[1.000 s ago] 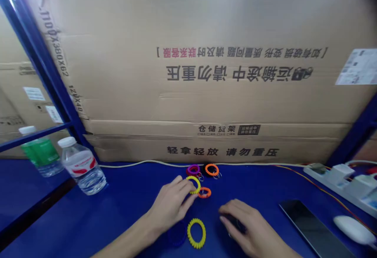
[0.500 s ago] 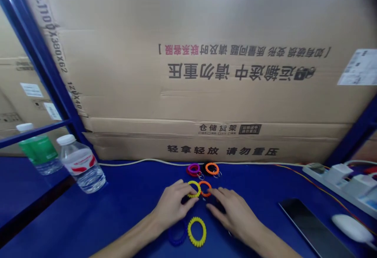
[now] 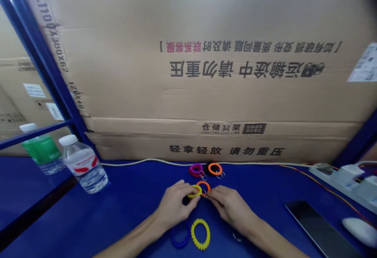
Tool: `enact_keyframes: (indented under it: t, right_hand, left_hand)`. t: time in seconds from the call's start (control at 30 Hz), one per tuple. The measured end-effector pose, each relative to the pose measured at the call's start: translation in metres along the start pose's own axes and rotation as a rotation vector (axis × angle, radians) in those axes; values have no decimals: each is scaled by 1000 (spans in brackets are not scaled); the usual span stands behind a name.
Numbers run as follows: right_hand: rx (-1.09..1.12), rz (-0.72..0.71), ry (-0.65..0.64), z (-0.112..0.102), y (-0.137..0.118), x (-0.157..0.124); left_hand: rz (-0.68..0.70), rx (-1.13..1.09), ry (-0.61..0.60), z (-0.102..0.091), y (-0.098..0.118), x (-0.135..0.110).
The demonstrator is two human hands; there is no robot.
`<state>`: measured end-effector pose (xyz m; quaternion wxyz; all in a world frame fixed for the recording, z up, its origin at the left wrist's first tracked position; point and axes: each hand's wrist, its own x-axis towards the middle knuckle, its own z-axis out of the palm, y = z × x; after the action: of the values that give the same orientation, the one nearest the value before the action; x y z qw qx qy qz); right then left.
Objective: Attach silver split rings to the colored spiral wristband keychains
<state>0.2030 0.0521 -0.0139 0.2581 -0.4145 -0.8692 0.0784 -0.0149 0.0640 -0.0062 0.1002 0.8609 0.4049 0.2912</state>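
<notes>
Yellow plastic spiral wristband (image 3: 194, 191) pinched in left hand (image 3: 176, 205), fingers closed; right hand (image 3: 230, 205) closed on orange plastic spiral wristband (image 3: 204, 187), just beside it. Near: second yellow spiral wristband (image 3: 200, 234) and dark blue spiral wristband (image 3: 180, 236) on blue workbench (image 3: 132, 218). Far: purple spiral wristband (image 3: 196, 169), third orange spiral wristband (image 3: 215, 168), brown cardboard carton (image 3: 206, 93) behind.

Left hand (image 3: 175, 205) and right hand (image 3: 229, 207) partly hide the yellow coil bracelet (image 3: 194, 191) and orange coil bracelet (image 3: 204, 186); where the two bracelets meet, the fingers block the view. Split rings (image 3: 204, 177) too small to make out. White mouse (image 3: 359, 231) and power strip (image 3: 344, 183) cut off at right edge; left forearm (image 3: 132, 242) and right forearm (image 3: 273, 242) cut off at bottom.
</notes>
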Motion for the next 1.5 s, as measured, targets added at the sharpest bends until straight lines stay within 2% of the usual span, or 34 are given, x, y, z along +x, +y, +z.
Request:
enact_keyframes:
  t: [0.17, 0.33, 0.47, 0.7, 0.83, 1.03, 1.17, 1.33, 1.4, 1.5]
  right_hand:
    - [68, 30, 12, 0, 3, -1]
    - [47, 91, 4, 0, 5, -2]
    - [55, 75, -15, 0, 3, 1]
    - [112, 108, -90, -20, -5, 12]
    - [138, 17, -17, -29, -16, 14]
    - [27, -81, -29, -14, -17, 10]
    - [21, -130, -8, -11, -12, 9]
    - [-93, -238, -60, -12, -8, 7]
    - [-86, -200, -36, -11, -7, 7]
    - [12, -63, 36, -7, -8, 7]
  left_hand:
    - [-4, 31, 14, 1, 1, 0]
    - [-30, 58, 50, 1, 0, 2]
    - [-31, 56, 96, 0, -1, 2]
    - [56, 35, 206, 1, -3, -1]
    - [141, 21, 234, 2, 0, -4]
    - [235, 30, 252, 4, 3, -10]
    - [241, 25, 245, 3, 4, -10]
    - [198, -41, 220, 1, 6, -9]
    - [187, -61, 211, 1, 6, -9]
    - [218, -58, 205, 2, 4, -8]
